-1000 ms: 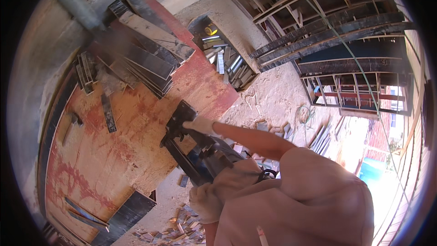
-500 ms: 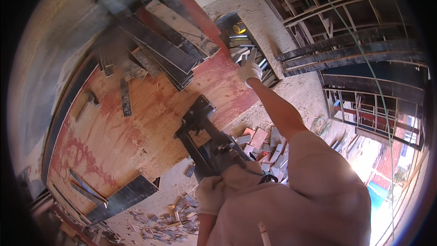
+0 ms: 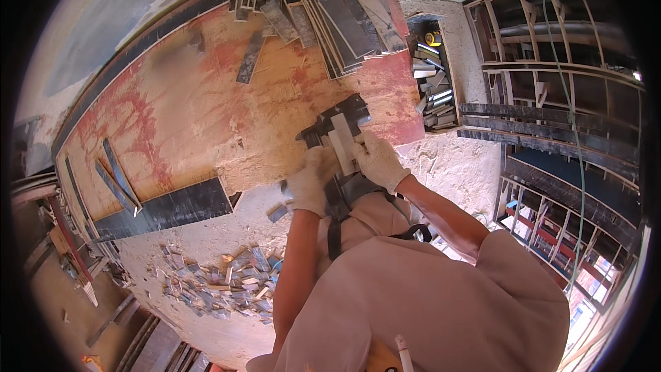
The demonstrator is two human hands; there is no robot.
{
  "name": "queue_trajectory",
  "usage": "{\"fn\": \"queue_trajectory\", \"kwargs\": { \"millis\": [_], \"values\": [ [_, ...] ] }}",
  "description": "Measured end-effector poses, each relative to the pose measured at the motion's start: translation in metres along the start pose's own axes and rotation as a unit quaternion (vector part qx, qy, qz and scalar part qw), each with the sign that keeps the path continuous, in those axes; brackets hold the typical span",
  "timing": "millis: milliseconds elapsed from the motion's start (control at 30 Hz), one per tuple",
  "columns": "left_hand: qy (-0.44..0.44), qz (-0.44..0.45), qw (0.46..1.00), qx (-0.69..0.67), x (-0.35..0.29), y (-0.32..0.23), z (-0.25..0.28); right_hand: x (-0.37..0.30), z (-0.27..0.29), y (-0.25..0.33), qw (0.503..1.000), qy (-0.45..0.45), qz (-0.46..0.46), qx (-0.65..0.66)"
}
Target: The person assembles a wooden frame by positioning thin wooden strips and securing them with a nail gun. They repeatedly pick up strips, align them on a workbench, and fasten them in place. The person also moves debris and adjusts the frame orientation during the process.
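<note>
Gloved right hand (image 3: 380,160) grasps pale wooden blocks (image 3: 342,135) over a black tool (image 3: 355,111); the left hand (image 3: 306,182) sits close beside, perhaps steadying them, its grip unclear. Beyond, dark planks (image 3: 335,21) lie stacked on a red-stained board (image 3: 200,120), while a rectangular recess (image 3: 453,118) keeps offcuts (image 3: 434,81) together.
</note>
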State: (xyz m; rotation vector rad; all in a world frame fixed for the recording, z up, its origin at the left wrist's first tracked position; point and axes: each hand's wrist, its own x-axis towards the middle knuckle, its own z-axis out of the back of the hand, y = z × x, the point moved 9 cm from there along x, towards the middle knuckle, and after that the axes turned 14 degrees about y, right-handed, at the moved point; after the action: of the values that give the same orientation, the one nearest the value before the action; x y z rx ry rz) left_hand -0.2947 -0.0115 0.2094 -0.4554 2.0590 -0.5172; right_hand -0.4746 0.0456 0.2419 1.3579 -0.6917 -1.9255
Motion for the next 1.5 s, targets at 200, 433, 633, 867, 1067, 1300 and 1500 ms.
{"fn": "queue_trajectory", "kwargs": {
  "millis": [200,433,633,867,1067,1300,1500],
  "values": [
    [0.055,-0.037,0.994,0.086,0.012,0.001,0.022,0.002,-0.042,0.006,0.998,0.039,0.007,-0.049],
    [-0.082,-0.119,0.987,0.075,0.003,-0.014,0.075,-0.008,-0.037,-0.002,0.976,0.047,-0.135,0.163],
    [-0.049,-0.158,0.985,-0.052,-0.014,-0.004,0.136,0.002,-0.071,-0.02,0.954,0.194,-0.068,-0.22],
    [-0.001,-0.103,0.977,-0.187,-0.025,0.009,0.125,-0.002,-0.072,-0.027,0.958,0.224,-0.104,-0.143],
    [0.053,-0.099,0.976,-0.186,-0.012,0.011,0.105,0.003,-0.084,-0.022,0.924,0.269,-0.006,-0.272],
    [0.05,-0.054,0.994,-0.086,-0.015,-0.001,0.032,-0.016,-0.051,0.041,0.976,0.094,0.102,-0.165],
    [0.162,-0.027,0.969,-0.182,-0.008,0.0,0.028,-0.009,-0.057,0.034,0.954,0.288,0.078,0.026]
  ]
}}
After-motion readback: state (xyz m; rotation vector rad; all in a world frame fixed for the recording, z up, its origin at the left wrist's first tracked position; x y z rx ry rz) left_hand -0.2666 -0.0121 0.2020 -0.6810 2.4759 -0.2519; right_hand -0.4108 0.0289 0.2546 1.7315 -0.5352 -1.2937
